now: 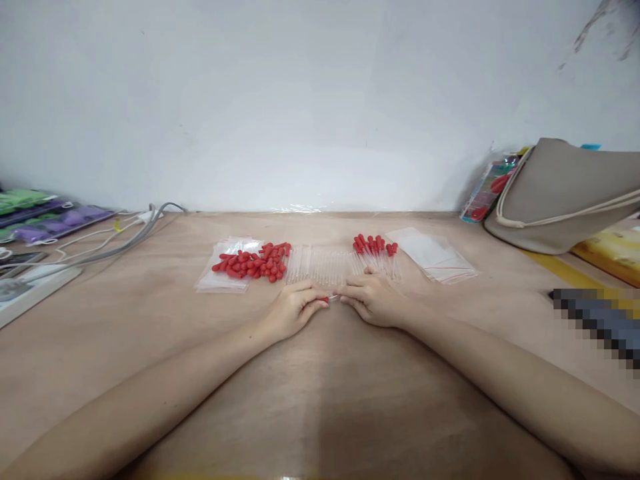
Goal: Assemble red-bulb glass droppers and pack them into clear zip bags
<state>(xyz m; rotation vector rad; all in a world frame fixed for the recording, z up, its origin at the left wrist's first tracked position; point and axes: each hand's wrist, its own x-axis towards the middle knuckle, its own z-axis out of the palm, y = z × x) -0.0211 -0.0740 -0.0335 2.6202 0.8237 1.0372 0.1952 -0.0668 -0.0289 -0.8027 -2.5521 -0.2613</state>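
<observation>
My left hand [295,308] and my right hand [373,298] meet at the middle of the wooden table [320,400]. Between their pinched fingertips is a small clear glass tube with a red rubber bulb [327,299] at the left-hand end. Just beyond my hands lies a row of bare glass tubes [320,265]. A pile of loose red bulbs [255,262] rests on a clear plastic bag to the left. Finished droppers with red bulbs [376,250] lie to the right of the tubes.
Empty clear zip bags [433,255] lie right of the droppers. A beige drawstring bag [565,193] and colourful packets sit at the far right. Grey cables [125,240], purple and green packs [50,220] and a white board occupy the left edge. A white wall stands behind.
</observation>
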